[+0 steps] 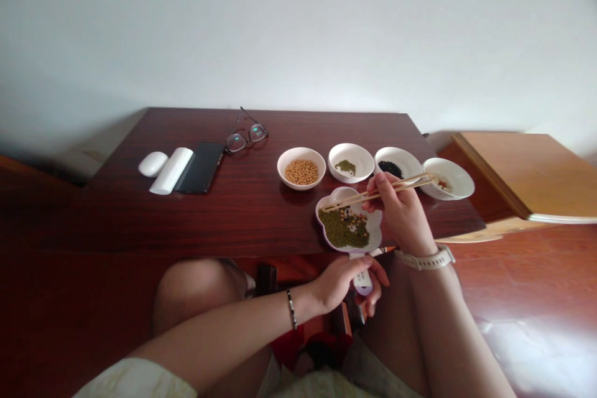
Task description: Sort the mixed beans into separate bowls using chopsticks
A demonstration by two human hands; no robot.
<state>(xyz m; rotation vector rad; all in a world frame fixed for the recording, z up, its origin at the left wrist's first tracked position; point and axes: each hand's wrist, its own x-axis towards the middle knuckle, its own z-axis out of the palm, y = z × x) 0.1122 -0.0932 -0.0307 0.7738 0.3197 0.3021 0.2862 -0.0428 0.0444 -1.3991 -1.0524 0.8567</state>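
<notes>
A flower-shaped dish (376,233) holding mixed beans (344,228), mostly green, sits at the table's near edge, right of the middle. Its handle (361,283) juts out past that edge, apparently so that it can be gripped from the seat. The left hand (338,280) grasps the handle, thumb on top and fingers curled beneath, probably to steady the dish. The right hand (396,202) clasps a pair of chopsticks (351,200) well back from the tips, which point down at the dish's left side; whether they pinch a bean is too small to tell.

Just beyond, four white bowls line up toward the table's right edge, presumably to lie within easy reach: a bowl of yellow beans (301,153), a bowl of green beans (352,150), a bowl of black beans (403,155) and, at the edge itself, a bowl of pale and reddish pieces (459,175).

Toward the table's left edge, seemingly set aside from the handwork, lie eyeglasses (257,132), a dark phone (201,168), a white case (171,171) and a rounded white object (153,164).
</notes>
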